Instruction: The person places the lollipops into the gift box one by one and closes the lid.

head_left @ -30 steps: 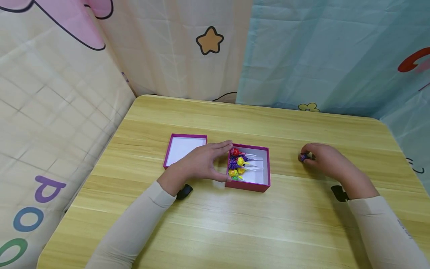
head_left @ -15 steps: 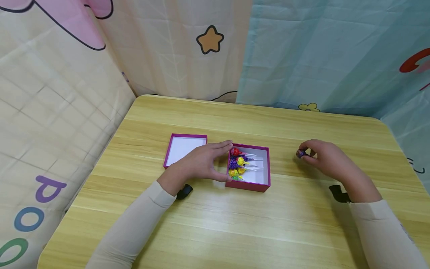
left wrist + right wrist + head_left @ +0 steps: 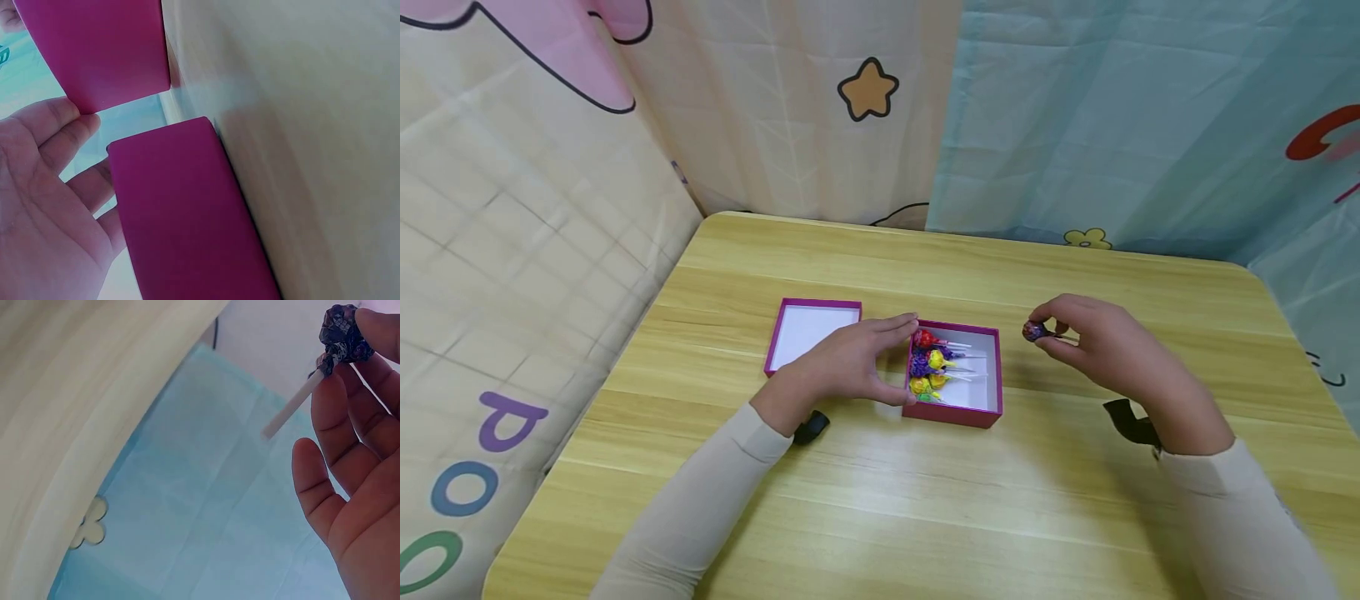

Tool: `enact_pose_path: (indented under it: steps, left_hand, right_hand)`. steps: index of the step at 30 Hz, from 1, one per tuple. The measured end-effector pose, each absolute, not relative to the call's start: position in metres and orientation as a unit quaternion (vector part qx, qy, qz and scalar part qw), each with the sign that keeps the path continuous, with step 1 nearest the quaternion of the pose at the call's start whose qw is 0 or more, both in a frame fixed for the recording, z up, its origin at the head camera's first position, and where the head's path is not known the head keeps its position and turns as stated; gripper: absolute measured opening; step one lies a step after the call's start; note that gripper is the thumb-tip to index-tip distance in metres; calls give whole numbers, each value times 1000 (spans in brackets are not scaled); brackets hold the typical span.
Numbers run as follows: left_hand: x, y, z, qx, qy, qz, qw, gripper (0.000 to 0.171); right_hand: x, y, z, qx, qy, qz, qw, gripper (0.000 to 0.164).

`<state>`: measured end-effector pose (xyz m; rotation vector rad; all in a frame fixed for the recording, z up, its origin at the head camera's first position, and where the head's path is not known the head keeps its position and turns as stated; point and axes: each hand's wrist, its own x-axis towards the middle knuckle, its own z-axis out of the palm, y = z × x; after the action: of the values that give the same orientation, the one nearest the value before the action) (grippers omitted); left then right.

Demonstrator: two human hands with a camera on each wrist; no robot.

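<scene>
My right hand pinches a dark-wrapped lollipop between thumb and fingers, above the table to the right of the magenta box. In the right wrist view, the lollipop's white stick points down and away from its dark purple wrapper. At the box's left side, my left hand holds it with the thumb at the near corner and fingertips at the far corner. Inside lie several lollipops in red, yellow, purple and green wrappers, heads left and sticks right. The left wrist view shows my fingertips touching the box's corner.
A shallow magenta lid with a white inside lies left of the box, partly behind my left hand. Both rest on a wood-grain table. Printed curtains hang along the table's back and sides.
My right hand has moved left with the lollipop, up off the table and closer to the box; its stick now shows. The left hand and the box have stayed in place.
</scene>
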<state>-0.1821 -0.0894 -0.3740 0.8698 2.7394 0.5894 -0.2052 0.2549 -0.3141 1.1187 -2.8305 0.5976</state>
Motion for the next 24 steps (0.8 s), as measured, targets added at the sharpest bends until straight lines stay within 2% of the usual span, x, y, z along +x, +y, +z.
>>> enact_pose_path:
  steps: [8,24]
  left_hand:
    - [-182,-89,-375,299,928,200,98,105]
    - [-182,-87,-373,306,921,217,102,105]
  right_hand:
    - [-208,216,-311,382,-902,204,-3,25]
    - [-216,163,-337,446,-860,245,-37,25]
